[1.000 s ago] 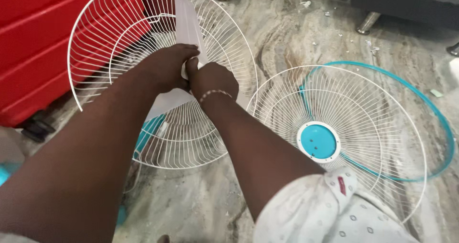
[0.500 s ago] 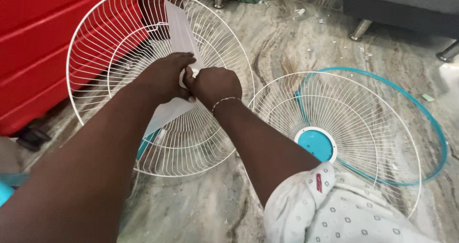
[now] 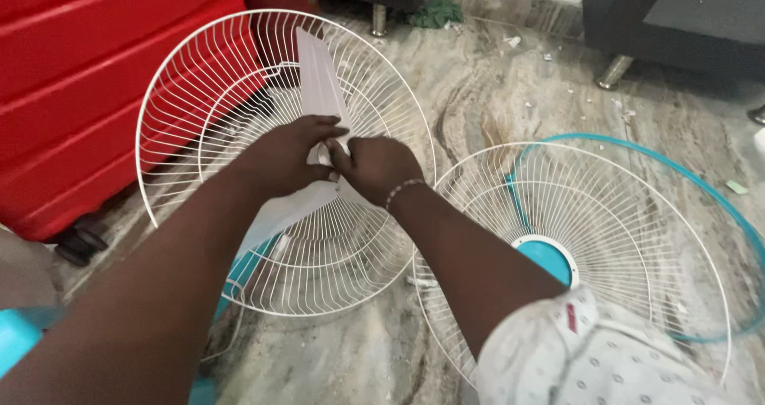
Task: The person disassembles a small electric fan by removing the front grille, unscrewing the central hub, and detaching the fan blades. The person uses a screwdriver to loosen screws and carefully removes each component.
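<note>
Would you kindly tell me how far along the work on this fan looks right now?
Done: the front grille with its teal centre cap and the teal rim ring lie loose on the floor. In hand: left hand and right hand meet at the hub of the white blade, inside the rear grille. Left: blade and rear grille remain together.

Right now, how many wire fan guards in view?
2. One white guard stands by the red panel, behind both hands at the blade hub. The other, with a teal centre cap, lies on the floor to the right. Nothing suggests a hidden third.
</note>
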